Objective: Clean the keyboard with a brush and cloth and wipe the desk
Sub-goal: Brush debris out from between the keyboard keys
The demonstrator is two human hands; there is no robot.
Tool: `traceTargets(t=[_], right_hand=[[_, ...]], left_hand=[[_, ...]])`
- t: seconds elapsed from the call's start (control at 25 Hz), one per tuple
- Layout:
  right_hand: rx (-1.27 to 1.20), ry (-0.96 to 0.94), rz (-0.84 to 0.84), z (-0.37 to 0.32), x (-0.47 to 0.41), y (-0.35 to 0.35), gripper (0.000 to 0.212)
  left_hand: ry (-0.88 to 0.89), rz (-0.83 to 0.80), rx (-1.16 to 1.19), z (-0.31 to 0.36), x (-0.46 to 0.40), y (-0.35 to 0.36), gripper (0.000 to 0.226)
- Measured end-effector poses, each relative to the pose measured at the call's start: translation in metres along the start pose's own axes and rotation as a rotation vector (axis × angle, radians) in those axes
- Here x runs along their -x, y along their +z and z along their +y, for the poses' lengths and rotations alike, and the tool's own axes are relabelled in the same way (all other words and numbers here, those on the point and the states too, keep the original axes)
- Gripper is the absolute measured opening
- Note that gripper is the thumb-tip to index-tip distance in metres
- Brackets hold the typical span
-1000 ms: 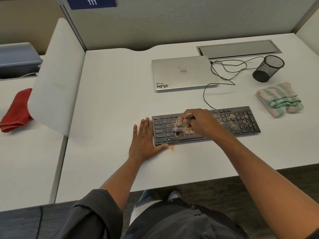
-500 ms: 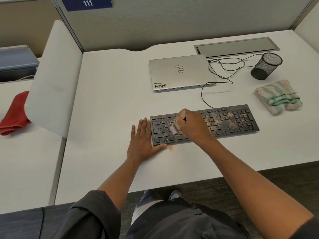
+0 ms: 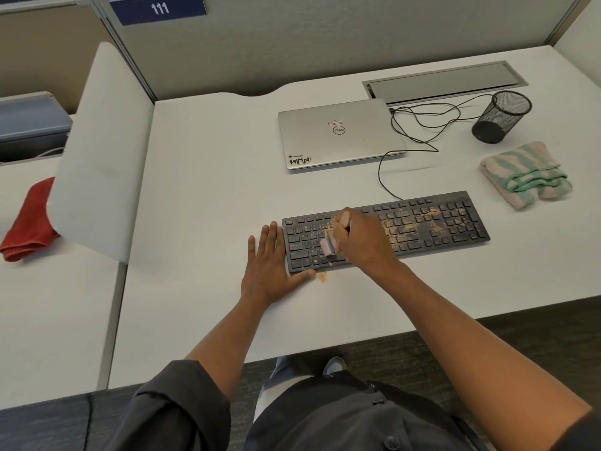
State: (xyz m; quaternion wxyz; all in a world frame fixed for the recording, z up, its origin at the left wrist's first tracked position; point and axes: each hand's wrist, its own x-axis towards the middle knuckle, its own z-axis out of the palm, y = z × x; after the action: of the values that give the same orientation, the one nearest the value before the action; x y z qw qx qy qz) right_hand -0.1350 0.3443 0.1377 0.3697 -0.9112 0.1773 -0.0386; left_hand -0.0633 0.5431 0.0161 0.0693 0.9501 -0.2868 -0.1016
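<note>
Head view, left hand: your left hand [image 3: 271,265] lies flat, fingers straight, at the left end of the keyboard [image 3: 387,231], thumb along its front edge, bracing it.
Head view, right hand: your right hand [image 3: 361,237] curls round a small brush [image 3: 328,244], bristles down on the left-middle keys.
Keyboard: near the worktop [image 3: 211,196] front edge, centre-right; orange-brown crumbs cover its right half, and a small smear sits on the worktop at its front edge.
Cloth: the striped cloth [image 3: 527,174] lies near the right edge, unused.
Technique: use short strokes toward one edge, work rightward into the crumbs, and keep the brace.
Writing: "111" on the partition sign [image 3: 157,8]; "DELL" and a "WMN" sticker on the laptop [image 3: 340,133].
</note>
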Motion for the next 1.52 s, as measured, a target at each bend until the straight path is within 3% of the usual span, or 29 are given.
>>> traceTargets(t=[0.16,0.4,0.56,0.76,0.96,1.16,1.28,1.4,1.52], right_hand=[[0.041,0.041,-0.074,0.004,0.012,0.0,0.019],[0.029,-0.043,0.04,0.0,0.0,0.002,0.021],[0.083,-0.019,-0.068,0.005,0.001,0.003,0.021],[0.063,-0.137,-0.059,-0.007,0.001,0.006,0.022],[0.164,-0.069,-0.154,-0.006,0.002,0.013,0.027],[0.043,-0.105,-0.017,-0.017,-0.006,0.003,0.027],[0.107,-0.098,-0.109,-0.014,-0.004,0.01,0.035],[0.255,-0.053,-0.261,-0.012,-0.007,0.002,0.024],[0.125,-0.058,-0.29,-0.017,-0.008,-0.002,0.018]], left_hand=[[0.0,0.006,-0.001,0.0,0.0,0.001,0.12],[0.007,0.01,0.0,0.0,0.001,0.0,0.12],[0.008,0.014,-0.01,0.001,0.001,-0.001,0.119],[0.008,0.009,-0.007,0.0,0.0,0.0,0.118],[0.001,0.013,0.006,-0.001,0.0,0.0,0.121],[0.007,0.017,0.008,0.0,0.0,0.001,0.12],[0.007,0.013,0.005,0.0,0.0,0.001,0.12],[0.004,0.019,0.015,0.001,0.0,0.0,0.121],[0.002,0.016,0.005,0.0,0.0,0.001,0.12]])
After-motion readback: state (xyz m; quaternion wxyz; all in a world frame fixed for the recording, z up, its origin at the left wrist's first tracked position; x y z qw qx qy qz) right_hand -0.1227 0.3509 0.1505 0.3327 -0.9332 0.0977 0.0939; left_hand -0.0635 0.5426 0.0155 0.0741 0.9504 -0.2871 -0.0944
